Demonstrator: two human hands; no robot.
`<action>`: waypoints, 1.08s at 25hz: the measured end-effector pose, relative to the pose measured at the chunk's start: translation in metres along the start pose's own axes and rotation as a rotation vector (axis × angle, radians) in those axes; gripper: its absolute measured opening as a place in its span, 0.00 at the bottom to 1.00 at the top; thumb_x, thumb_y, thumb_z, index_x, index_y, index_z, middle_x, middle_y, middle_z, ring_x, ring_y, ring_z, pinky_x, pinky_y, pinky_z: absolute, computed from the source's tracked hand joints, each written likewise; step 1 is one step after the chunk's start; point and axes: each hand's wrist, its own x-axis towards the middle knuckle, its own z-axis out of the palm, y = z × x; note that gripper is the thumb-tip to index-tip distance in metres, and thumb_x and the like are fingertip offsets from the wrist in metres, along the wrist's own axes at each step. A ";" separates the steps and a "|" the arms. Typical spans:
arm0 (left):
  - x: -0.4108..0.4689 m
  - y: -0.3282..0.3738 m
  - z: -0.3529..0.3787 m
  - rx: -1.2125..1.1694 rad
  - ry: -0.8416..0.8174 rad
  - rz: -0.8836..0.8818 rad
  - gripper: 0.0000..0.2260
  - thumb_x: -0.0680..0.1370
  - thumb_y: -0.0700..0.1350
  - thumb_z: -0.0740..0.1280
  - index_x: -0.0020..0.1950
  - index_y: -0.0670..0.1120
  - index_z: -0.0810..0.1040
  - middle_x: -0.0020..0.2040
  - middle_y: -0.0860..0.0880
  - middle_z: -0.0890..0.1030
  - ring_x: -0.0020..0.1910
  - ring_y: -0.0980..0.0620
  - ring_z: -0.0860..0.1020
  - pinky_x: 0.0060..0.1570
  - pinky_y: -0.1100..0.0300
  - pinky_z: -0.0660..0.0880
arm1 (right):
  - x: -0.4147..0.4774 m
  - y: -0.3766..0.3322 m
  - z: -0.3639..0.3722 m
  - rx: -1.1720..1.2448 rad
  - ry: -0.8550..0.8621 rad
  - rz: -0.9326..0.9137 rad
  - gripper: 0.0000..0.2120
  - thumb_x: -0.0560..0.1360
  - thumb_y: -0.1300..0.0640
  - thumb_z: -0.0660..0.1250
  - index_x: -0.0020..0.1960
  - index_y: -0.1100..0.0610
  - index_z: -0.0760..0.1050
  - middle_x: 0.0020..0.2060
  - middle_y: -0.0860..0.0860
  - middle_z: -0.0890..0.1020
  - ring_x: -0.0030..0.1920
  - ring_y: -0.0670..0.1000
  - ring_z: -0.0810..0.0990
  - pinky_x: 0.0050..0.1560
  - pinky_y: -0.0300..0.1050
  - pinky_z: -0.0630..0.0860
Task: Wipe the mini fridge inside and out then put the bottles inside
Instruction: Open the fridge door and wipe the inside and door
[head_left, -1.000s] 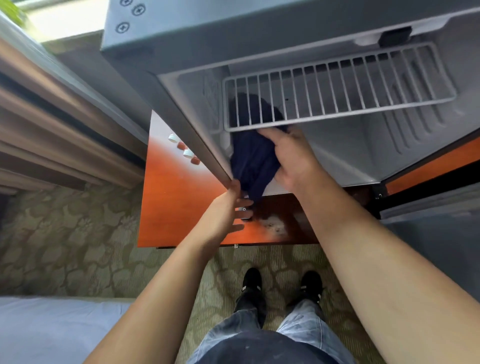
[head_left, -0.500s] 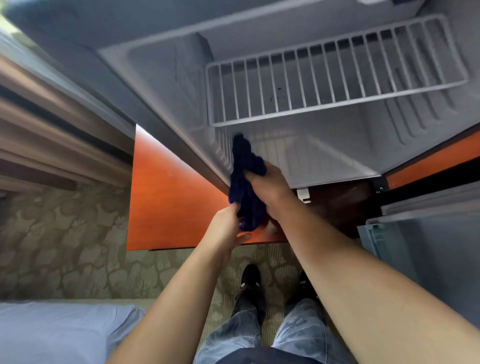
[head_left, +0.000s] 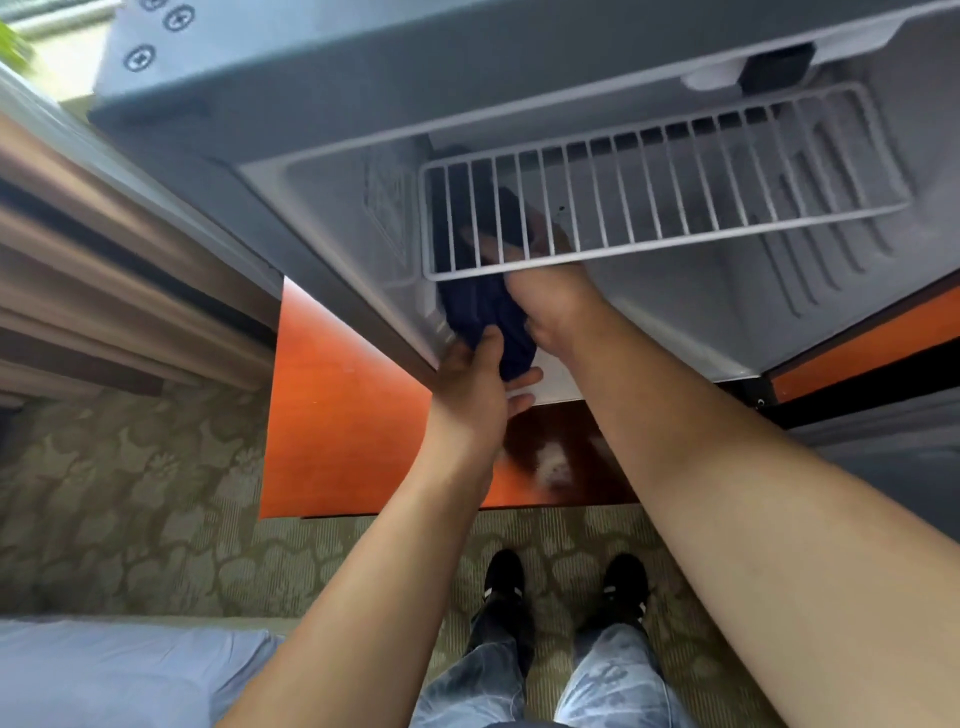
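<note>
**Fingers on the cloth: inside wipe in progress, bottles not yet loaded**

The fingers (head_left: 522, 378) of your left hand (head_left: 478, 384) sit under the hanging end of the dark blue cloth (head_left: 478, 312) with the thumb laid over it, so that hand pinches the cloth at the front lower lip of the mini fridge (head_left: 363, 88). Your right hand (head_left: 550, 306) reaches in beneath the wire shelf (head_left: 675, 176). Its fingers are seen only through the bars, against the upper part of the cloth, and you cannot tell from here whether they grip it or press it flat. The cloth itself lies in the left front corner of the compartment, against the left inner wall, with its lower end trailing out over the edge.

Judging by this, you are in the middle of the inside wipe, working the left wall and the corner below the shelf. The floor, back wall and right wall of the compartment look bare and pale, but nothing shows whether they have been wiped. The same goes for the shelf and the grey outer casing.

No bottles are in view, neither inside the fridge nor on the visible part of the orange surface (head_left: 337, 415) it stands on, so loading them is still ahead. Count the task as well short of halfway.
</note>
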 end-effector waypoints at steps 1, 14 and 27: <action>0.003 -0.006 0.002 0.001 0.004 -0.034 0.13 0.87 0.49 0.57 0.69 0.49 0.74 0.54 0.50 0.84 0.42 0.54 0.85 0.43 0.58 0.80 | 0.004 0.008 -0.004 -0.072 0.002 0.005 0.11 0.80 0.58 0.73 0.61 0.50 0.79 0.51 0.50 0.86 0.53 0.50 0.86 0.54 0.46 0.84; 0.068 -0.002 0.087 -0.270 -0.163 0.002 0.12 0.87 0.49 0.60 0.69 0.54 0.76 0.57 0.52 0.84 0.48 0.55 0.83 0.52 0.51 0.83 | 0.012 0.023 -0.103 0.093 0.495 0.040 0.10 0.80 0.63 0.69 0.60 0.57 0.80 0.49 0.59 0.86 0.45 0.58 0.86 0.42 0.52 0.85; 0.045 0.009 0.178 0.237 -0.621 0.288 0.09 0.84 0.45 0.61 0.56 0.51 0.81 0.47 0.53 0.85 0.47 0.58 0.83 0.50 0.60 0.77 | -0.091 0.011 -0.104 0.220 0.796 -0.203 0.21 0.86 0.53 0.59 0.78 0.40 0.68 0.67 0.41 0.81 0.64 0.40 0.81 0.64 0.42 0.77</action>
